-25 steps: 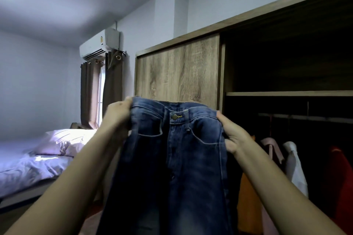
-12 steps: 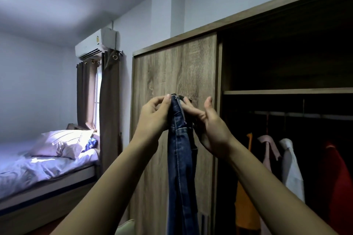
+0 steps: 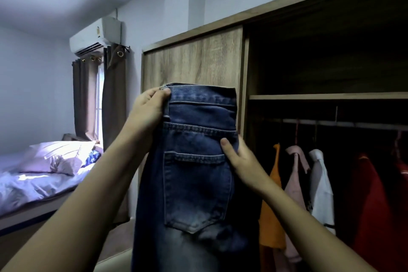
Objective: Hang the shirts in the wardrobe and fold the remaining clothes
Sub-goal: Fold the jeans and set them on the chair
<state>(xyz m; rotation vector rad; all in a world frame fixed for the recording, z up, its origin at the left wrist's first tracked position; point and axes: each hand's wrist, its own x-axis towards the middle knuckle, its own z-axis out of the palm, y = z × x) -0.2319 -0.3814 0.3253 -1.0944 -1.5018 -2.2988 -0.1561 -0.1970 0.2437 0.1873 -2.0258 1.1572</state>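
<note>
A person holds up a pair of dark blue denim jeans [image 3: 196, 161] at arm's length, doubled lengthwise, one back pocket facing the camera and the legs hanging out of view below. The left hand [image 3: 148, 110] pinches the waistband's left corner between thumb and curled fingers. The right hand [image 3: 240, 159] grips the right edge beside the pocket, thumb on the front, fingers hidden behind the cloth. The jeans hang in front of the wood-grain sliding wardrobe door [image 3: 198, 62]. In the open bay to the right, under a shelf, an orange shirt [image 3: 270, 205], a pink shirt [image 3: 295, 183], a white shirt [image 3: 320, 187] and a red garment [image 3: 371, 205] hang from a rail. Farther left stand a bed with lilac bedding [image 3: 33, 183], brown curtains [image 3: 112, 106] and a white wall air conditioner [image 3: 97, 37].
</note>
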